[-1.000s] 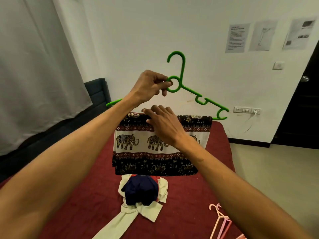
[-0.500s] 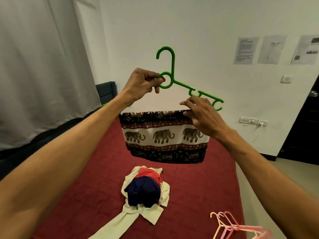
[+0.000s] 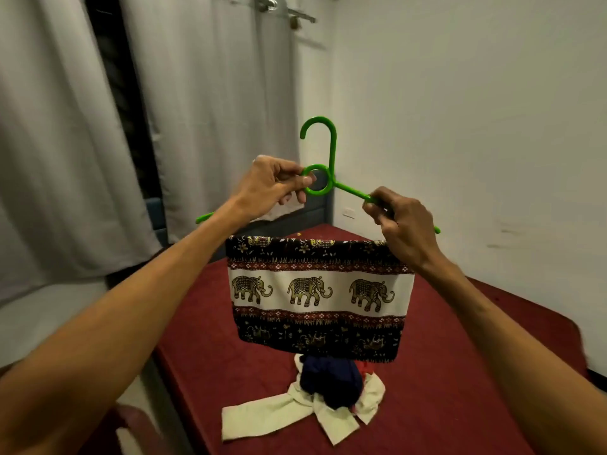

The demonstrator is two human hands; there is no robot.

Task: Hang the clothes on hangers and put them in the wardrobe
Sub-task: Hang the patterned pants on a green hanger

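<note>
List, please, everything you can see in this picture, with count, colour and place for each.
hanger: one, green, held up over the bed
elephant-print cloth: one, black, white and maroon, hanging from the hanger
clothes pile: one heap, navy, cream and red, on the bed below the cloth
bed: one, dark red cover, centre and bottom
headboard: one, dark blue, at the bed's far end
curtains: two panels, pale grey, left
wall: one, white, right
wall socket: one, white, low on the wall past the bed
left hand: one, grips the hanger's ring
right hand: one, grips the hanger's right arm
</note>
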